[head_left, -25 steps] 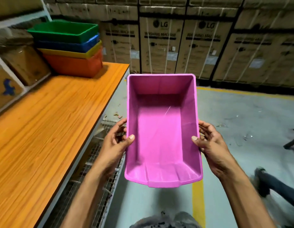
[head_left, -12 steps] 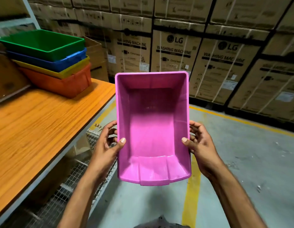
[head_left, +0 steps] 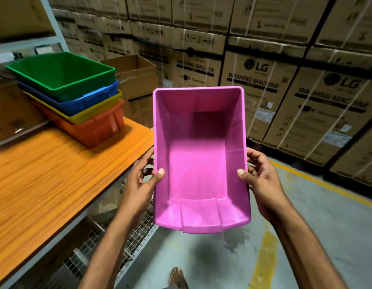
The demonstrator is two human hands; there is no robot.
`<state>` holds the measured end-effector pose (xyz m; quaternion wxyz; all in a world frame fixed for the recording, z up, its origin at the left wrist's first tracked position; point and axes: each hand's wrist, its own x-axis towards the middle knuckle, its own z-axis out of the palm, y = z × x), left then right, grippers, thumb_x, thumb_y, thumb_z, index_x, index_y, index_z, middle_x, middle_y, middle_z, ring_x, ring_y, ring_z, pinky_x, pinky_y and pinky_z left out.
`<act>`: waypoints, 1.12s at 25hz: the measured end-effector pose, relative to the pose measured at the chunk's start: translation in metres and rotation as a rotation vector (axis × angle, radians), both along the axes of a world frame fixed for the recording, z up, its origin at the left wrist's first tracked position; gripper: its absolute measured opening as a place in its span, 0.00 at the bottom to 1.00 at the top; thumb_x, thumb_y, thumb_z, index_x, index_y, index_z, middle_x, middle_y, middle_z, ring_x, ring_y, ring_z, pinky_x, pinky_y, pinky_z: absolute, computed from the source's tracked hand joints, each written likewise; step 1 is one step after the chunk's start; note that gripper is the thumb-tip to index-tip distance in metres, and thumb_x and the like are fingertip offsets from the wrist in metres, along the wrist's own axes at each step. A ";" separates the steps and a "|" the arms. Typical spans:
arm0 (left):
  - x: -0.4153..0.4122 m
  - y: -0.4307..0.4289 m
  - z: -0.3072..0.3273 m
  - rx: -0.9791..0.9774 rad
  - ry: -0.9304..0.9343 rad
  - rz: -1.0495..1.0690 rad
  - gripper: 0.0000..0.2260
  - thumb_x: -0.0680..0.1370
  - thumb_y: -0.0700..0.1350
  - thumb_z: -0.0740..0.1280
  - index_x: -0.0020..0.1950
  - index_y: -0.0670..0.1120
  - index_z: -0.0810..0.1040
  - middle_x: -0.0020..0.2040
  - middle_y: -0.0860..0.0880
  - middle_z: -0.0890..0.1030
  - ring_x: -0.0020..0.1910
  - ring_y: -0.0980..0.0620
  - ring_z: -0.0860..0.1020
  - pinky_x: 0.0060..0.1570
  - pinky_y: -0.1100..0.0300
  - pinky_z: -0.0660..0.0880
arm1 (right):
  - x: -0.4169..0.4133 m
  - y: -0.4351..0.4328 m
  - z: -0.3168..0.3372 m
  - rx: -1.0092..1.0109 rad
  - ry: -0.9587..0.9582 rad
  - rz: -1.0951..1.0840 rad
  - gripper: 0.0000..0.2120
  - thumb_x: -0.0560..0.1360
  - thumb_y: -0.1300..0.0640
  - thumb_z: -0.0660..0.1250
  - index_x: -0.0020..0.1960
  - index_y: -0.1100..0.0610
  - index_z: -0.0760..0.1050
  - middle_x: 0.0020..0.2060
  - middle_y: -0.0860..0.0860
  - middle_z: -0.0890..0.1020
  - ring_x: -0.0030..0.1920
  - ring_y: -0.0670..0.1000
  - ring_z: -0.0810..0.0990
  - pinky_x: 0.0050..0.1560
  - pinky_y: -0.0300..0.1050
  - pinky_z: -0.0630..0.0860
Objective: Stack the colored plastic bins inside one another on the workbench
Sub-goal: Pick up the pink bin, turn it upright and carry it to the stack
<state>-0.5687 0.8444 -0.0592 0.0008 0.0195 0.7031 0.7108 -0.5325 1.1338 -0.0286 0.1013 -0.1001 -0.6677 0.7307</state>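
Note:
I hold an empty pink bin (head_left: 199,163) in the air, open side up, just right of the workbench (head_left: 45,184). My left hand (head_left: 142,182) grips its left wall, thumb over the rim. My right hand (head_left: 262,182) grips the right wall the same way. At the bench's far end stands a nested stack: a green bin (head_left: 62,74) on top, then a blue bin (head_left: 91,101), a yellow bin (head_left: 101,110) and an orange bin (head_left: 97,128) at the bottom. The pink bin is to the right of that stack and nearer to me.
An open cardboard box (head_left: 135,74) sits behind the stack. Stacked washing-machine cartons (head_left: 253,84) line the far wall. A wire-mesh shelf (head_left: 118,247) runs under the bench. Yellow floor lines (head_left: 264,253) mark the concrete aisle. A metal rack (head_left: 20,42) stands at the left.
The bin stack has come closer and larger in view as I walked along the bench. Both hands keep the same grip on the pink bin.

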 end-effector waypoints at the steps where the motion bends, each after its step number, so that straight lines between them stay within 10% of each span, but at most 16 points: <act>1: -0.019 0.002 -0.001 0.000 0.011 0.000 0.32 0.70 0.62 0.76 0.73 0.69 0.71 0.75 0.51 0.74 0.73 0.44 0.73 0.69 0.36 0.72 | -0.020 0.000 0.001 -0.005 0.006 0.005 0.26 0.76 0.77 0.63 0.64 0.50 0.76 0.56 0.52 0.84 0.56 0.54 0.80 0.57 0.54 0.78; 8: -0.127 0.004 0.029 0.065 0.042 0.053 0.27 0.72 0.50 0.76 0.71 0.59 0.78 0.63 0.49 0.83 0.59 0.47 0.79 0.66 0.36 0.74 | -0.145 0.009 0.038 -0.092 -0.007 0.080 0.25 0.75 0.77 0.64 0.65 0.54 0.78 0.54 0.51 0.84 0.45 0.45 0.84 0.46 0.41 0.82; 12: -0.167 -0.002 0.043 0.091 0.019 0.140 0.20 0.79 0.37 0.71 0.67 0.54 0.80 0.54 0.55 0.86 0.50 0.59 0.83 0.52 0.55 0.82 | -0.208 0.004 0.043 -0.160 -0.051 0.196 0.24 0.74 0.78 0.64 0.62 0.56 0.80 0.49 0.50 0.87 0.43 0.47 0.86 0.43 0.39 0.84; 22: -0.229 0.031 0.048 0.077 -0.052 0.381 0.20 0.80 0.39 0.70 0.72 0.50 0.78 0.65 0.46 0.82 0.60 0.49 0.83 0.50 0.60 0.81 | -0.345 0.026 0.056 -0.178 -0.196 0.460 0.20 0.75 0.78 0.61 0.57 0.59 0.81 0.42 0.53 0.84 0.23 0.40 0.78 0.21 0.33 0.72; 28: -0.238 0.057 0.074 0.071 -0.065 0.492 0.20 0.79 0.38 0.71 0.72 0.47 0.77 0.50 0.44 0.81 0.49 0.53 0.82 0.34 0.67 0.77 | -0.396 0.033 0.073 -0.197 -0.247 0.585 0.19 0.75 0.77 0.57 0.55 0.61 0.80 0.25 0.49 0.82 0.19 0.42 0.74 0.20 0.32 0.70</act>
